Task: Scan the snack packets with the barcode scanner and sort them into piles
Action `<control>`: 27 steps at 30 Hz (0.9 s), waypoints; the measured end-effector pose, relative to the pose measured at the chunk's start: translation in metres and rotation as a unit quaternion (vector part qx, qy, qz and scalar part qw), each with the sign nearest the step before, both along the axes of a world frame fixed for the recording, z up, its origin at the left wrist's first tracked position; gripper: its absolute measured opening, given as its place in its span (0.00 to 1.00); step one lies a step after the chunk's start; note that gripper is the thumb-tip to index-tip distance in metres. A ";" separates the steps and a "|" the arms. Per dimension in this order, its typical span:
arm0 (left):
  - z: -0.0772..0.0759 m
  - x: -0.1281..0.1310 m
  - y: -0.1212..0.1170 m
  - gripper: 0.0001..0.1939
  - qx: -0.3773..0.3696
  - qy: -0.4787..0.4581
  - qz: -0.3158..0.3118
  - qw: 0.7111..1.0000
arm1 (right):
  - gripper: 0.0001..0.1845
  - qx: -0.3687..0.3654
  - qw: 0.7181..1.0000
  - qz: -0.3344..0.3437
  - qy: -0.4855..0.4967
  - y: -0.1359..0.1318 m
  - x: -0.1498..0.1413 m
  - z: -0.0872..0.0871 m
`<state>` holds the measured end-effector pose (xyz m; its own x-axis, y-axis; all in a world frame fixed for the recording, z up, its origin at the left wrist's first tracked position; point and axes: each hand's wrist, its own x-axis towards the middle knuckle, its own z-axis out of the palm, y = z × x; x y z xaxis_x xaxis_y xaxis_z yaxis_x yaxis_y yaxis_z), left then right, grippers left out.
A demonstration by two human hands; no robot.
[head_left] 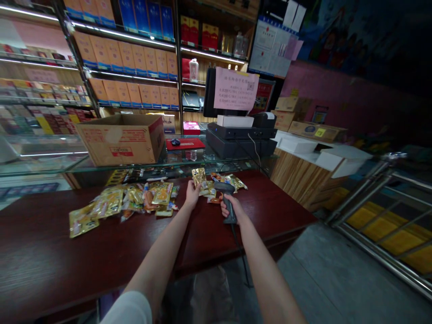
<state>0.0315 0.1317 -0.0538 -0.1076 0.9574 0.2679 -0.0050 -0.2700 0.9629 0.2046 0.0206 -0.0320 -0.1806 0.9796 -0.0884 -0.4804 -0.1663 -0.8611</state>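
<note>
Above the dark red table (135,252), my left hand (192,194) is closed on a small gold snack packet (199,176), holding it up. My right hand (233,208) wraps around the handle of a dark grey barcode scanner (229,211), whose head points left towards the packet. From the scanner's base a cable (240,252) hangs over the table's front edge. Behind the hands lies a small group of snack packets (236,182). To the left spreads a larger pile of gold and clear snack packets (110,201), some with sausage-like contents.
An open cardboard box (118,139) stands on the glass counter (77,163) behind the table. Right of it are a mouse (175,141) on a red mat (194,144) and a register screen (209,92) with a pink notice. A metal railing (381,180) is at far right.
</note>
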 end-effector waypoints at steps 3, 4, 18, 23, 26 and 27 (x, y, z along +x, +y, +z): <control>0.015 -0.006 -0.010 0.06 0.002 0.050 0.030 0.998 | 0.18 -0.004 1.000 -0.008 0.009 0.001 0.001 -0.002; 0.022 -0.011 -0.014 0.06 0.007 0.083 0.042 0.996 | 0.18 -0.006 1.000 -0.011 0.010 0.001 0.001 -0.002; 0.077 -0.162 -0.040 0.19 -0.015 0.657 0.221 0.721 | 0.17 -0.013 1.000 -0.003 -0.003 0.001 -0.003 -0.001; 0.078 -0.145 -0.040 0.19 0.067 0.639 0.200 0.739 | 0.19 -0.019 0.999 -0.037 0.027 0.003 0.000 0.001; 0.074 -0.107 -0.037 0.14 0.115 0.604 0.095 0.783 | 0.19 -0.015 0.995 -0.076 0.056 0.006 0.004 0.002; 0.070 -0.092 -0.034 0.12 0.116 0.578 0.062 0.806 | 0.18 -0.016 0.994 -0.089 0.062 0.006 0.005 0.003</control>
<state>-0.0603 0.0972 0.0163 0.2510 0.8687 0.4271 0.8994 -0.3724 0.2291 0.2092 0.0271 -0.0292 -0.0169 0.9941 -0.1072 -0.6073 -0.0954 -0.7887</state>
